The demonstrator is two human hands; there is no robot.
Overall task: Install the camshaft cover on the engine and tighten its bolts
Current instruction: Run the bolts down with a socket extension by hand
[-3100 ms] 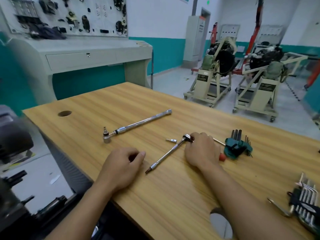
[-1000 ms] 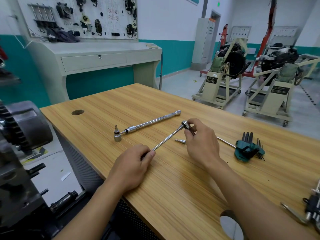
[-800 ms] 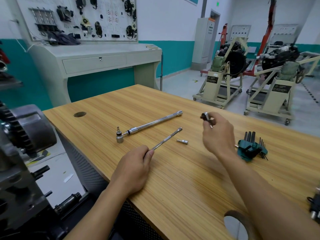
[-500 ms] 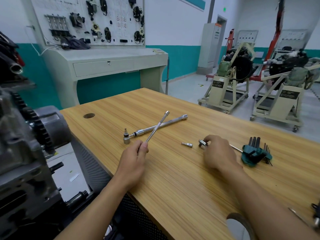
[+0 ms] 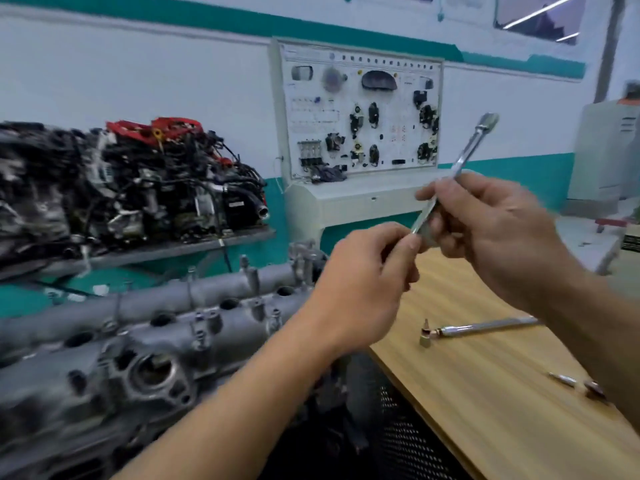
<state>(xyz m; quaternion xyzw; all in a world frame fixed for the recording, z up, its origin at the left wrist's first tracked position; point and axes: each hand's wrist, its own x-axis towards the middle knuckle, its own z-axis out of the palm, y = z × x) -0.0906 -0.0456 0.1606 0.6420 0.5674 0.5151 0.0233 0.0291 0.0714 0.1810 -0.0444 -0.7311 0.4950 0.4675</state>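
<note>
A slim chrome extension bar is raised in front of me, slanting up to the right. My right hand grips its middle with curled fingers. My left hand pinches its lower end. The grey aluminium engine with its camshaft cover lies below and to the left of both hands, with bolts standing along its top. A long ratchet handle rests on the wooden table.
A small socket bit lies near the table's right side. Another engine with red and black wiring sits on a shelf at the left. A white training panel and console stand against the back wall.
My view has swung left from the table to the engine. Both hands have lifted the extension bar off the table, and my right hand now holds the bar too.
</note>
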